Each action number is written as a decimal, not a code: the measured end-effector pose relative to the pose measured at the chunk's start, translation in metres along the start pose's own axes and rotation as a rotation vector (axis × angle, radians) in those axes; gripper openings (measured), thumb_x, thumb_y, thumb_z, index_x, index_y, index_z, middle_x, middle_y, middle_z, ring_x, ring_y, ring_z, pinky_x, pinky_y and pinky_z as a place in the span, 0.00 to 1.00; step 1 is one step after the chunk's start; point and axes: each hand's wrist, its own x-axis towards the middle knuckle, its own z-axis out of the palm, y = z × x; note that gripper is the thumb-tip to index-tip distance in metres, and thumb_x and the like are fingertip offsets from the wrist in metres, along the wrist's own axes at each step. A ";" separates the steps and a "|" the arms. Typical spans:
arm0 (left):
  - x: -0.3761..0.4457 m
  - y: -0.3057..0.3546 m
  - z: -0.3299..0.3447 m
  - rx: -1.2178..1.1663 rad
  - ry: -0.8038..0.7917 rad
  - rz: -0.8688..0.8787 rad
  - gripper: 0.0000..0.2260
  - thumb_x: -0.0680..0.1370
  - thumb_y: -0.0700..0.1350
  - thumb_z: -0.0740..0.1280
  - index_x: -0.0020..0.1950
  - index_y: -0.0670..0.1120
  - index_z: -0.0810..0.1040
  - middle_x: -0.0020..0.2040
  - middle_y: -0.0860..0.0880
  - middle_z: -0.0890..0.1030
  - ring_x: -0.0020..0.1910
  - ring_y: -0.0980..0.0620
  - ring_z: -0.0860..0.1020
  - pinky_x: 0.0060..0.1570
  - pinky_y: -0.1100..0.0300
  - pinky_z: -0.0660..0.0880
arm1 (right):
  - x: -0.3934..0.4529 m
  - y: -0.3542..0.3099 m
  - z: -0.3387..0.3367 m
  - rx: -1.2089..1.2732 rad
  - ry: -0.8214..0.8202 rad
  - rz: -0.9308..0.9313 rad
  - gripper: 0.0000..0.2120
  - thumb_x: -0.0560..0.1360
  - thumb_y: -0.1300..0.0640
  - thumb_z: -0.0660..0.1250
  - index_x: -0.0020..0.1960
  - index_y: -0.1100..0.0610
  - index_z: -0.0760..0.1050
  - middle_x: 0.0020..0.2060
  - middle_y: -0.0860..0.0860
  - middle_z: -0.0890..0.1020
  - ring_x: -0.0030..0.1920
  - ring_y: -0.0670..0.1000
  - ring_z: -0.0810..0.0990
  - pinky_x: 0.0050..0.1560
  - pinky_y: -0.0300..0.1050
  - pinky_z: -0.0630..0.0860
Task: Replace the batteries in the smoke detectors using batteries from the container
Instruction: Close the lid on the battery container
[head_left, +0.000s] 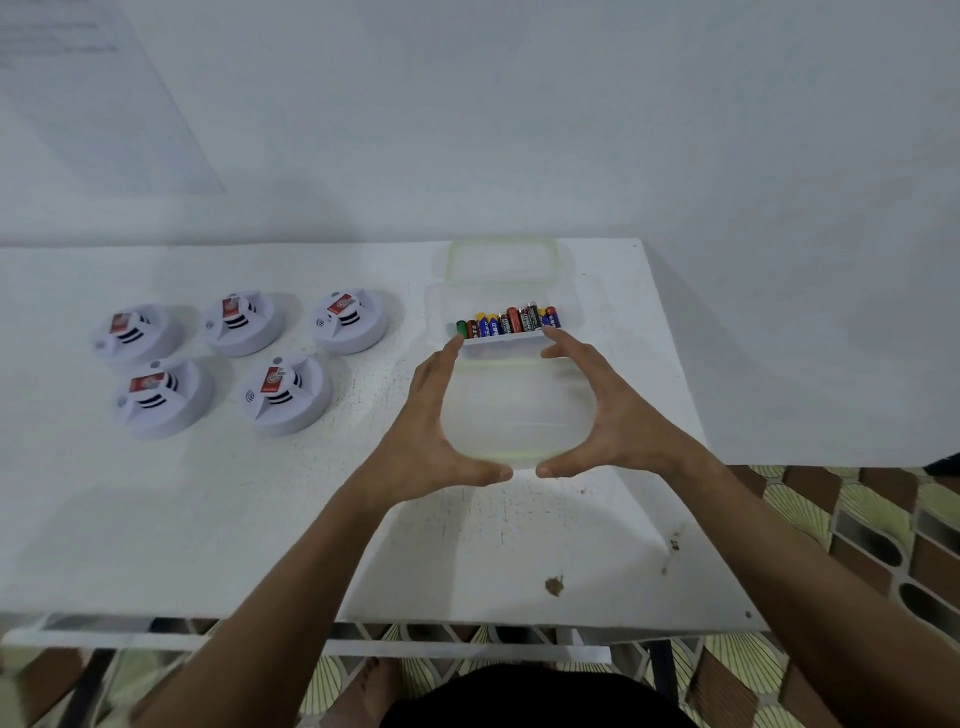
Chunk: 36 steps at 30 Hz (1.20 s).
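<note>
Five white round smoke detectors lie on the left half of the table, three in a back row (349, 321) and two in front (284, 395); each has a red label on top. A clear plastic container (514, 415), blurred, sits between my two hands. Several coloured batteries (509, 321) stand in a row at its far end. My left hand (434, 421) grips the container's left side and my right hand (605, 415) grips its right side. The two thumbs nearly meet at the near edge. A clear lid with a green seal (501, 257) lies just behind the container.
The white table (208, 519) ends on the right near the container and at the front close to my body. A patterned tiled floor (857, 519) shows to the right and below. A pale wall stands directly behind the table. Brown stains (555, 586) mark the tabletop near the front.
</note>
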 end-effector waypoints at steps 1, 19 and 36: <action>0.000 -0.002 0.000 -0.030 0.003 -0.013 0.57 0.58 0.52 0.82 0.77 0.62 0.48 0.69 0.63 0.57 0.64 0.78 0.56 0.55 0.74 0.61 | 0.000 0.000 0.001 0.003 0.004 -0.004 0.60 0.55 0.50 0.84 0.77 0.38 0.53 0.67 0.40 0.65 0.68 0.39 0.64 0.66 0.41 0.69; 0.050 0.028 -0.046 0.307 0.168 0.049 0.24 0.77 0.60 0.64 0.70 0.52 0.72 0.72 0.54 0.66 0.65 0.62 0.65 0.59 0.66 0.61 | 0.031 -0.032 -0.042 -0.324 0.169 -0.011 0.29 0.72 0.38 0.68 0.70 0.48 0.73 0.66 0.37 0.71 0.67 0.33 0.65 0.65 0.23 0.57; 0.257 0.000 -0.063 0.469 0.006 -0.205 0.28 0.80 0.57 0.61 0.76 0.45 0.63 0.75 0.44 0.61 0.73 0.46 0.64 0.69 0.52 0.64 | 0.219 0.019 -0.089 -0.524 0.093 0.217 0.29 0.79 0.46 0.65 0.76 0.57 0.64 0.75 0.55 0.67 0.75 0.54 0.62 0.74 0.48 0.60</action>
